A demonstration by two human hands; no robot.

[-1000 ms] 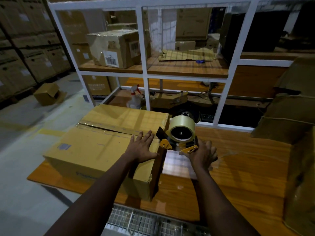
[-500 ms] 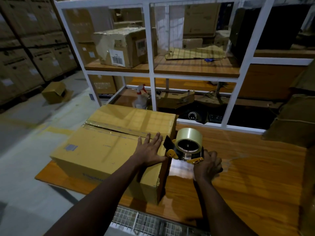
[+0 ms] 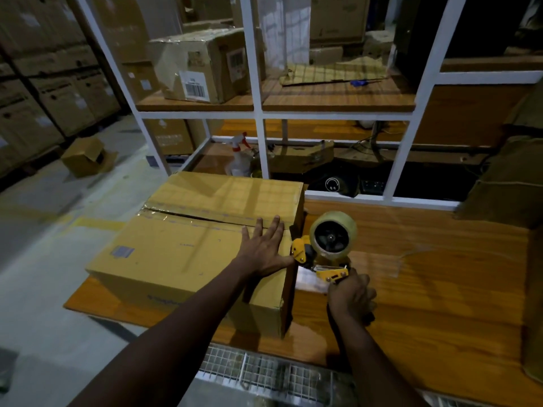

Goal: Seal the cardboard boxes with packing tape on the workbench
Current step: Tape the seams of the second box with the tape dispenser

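Cardboard box (image 3: 188, 251) — stiff-walled, probably light, flaps likely springy at the seam; left hand (image 3: 264, 251) spread flat on top. Tape dispenser (image 3: 326, 248) — rigid, right hand (image 3: 351, 295) curled round its handle.

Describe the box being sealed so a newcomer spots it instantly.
Start at the wooden workbench; at its left end sits a large cardboard box. The left hand lies flat on its top beside the tape dispenser. Other boxes sit on shelves or the floor.
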